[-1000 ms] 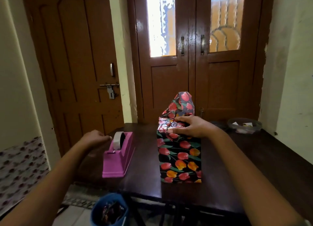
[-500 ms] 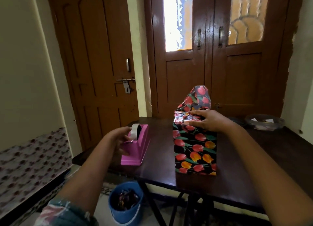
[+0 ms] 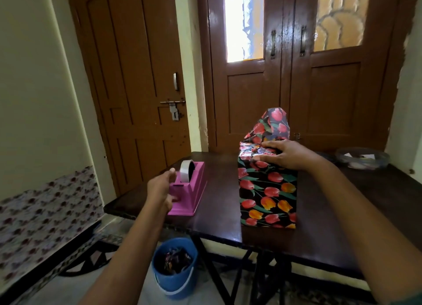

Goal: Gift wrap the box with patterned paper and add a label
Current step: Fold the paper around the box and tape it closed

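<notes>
The left hand [image 3: 161, 189] has slid from beside the roll [image 3: 186, 173] to the near end of the dispenser [image 3: 191, 190], while the right hand [image 3: 290, 155] stays on top of the box [image 3: 267, 195]; nearest the camera, a blue bucket [image 3: 175, 279] holding dark scraps stands on the floor under the table's [image 3: 219, 213] near edge; above it the left hand grips the pink dispenser's near left end, thumb raised beside the white roll, fingers curled against its side; the dispenser sits on the table's left part, well apart from the box; the box stands upright near the table's middle, close to the front edge, its visible sides covered in black paper [image 3: 269, 208] printed with red and orange tulips; the right hand lies across the box top, fingers spread and nearly straight, pressing the crumpled folds of paper down; behind the fingers one flap [image 3: 275, 122] of the same paper stands up above the box, unfolded; farther right, near the wall, a clear bowl [image 3: 363, 157] with white slips inside rests on the table; beyond, brown double doors [image 3: 285, 87] with glass panes close the room, and a single brown door [image 3: 137, 87] with a metal latch stands to their left.
</notes>
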`<state>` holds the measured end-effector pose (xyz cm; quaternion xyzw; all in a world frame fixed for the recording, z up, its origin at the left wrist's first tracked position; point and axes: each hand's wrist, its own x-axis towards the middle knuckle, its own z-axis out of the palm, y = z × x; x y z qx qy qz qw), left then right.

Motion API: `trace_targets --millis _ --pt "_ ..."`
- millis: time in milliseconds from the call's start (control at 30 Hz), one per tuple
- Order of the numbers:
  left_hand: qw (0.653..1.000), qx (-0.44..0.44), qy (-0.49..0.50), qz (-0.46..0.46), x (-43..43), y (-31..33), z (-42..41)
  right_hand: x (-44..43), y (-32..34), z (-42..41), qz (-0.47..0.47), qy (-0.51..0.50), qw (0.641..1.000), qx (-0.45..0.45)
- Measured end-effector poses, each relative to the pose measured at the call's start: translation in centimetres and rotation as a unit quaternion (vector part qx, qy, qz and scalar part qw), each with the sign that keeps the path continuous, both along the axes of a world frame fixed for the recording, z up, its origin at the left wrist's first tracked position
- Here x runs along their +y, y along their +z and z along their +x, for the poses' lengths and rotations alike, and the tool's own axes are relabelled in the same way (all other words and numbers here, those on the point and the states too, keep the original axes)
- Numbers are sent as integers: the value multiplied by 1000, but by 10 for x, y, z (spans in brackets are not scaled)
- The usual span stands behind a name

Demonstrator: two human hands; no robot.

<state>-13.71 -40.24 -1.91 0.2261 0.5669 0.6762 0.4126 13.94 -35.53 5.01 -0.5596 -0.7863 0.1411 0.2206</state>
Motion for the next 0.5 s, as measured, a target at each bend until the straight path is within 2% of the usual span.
trace_targets --millis 133,400,467,500 --pt "999 15 2 37 -12 -31 -7 -1 0 1 10 3 1000 -3" --pt "986 164 -37 -21 -14 -66 -20 0 1 0 -5 5 1000 8" --pt "964 256 -25 -62 -9 -62 -24 0 1 0 -9 6 1000 9" --pt "940 327 -20 -90 -7 -58 -27 1 2 0 -11 5 1000 9"
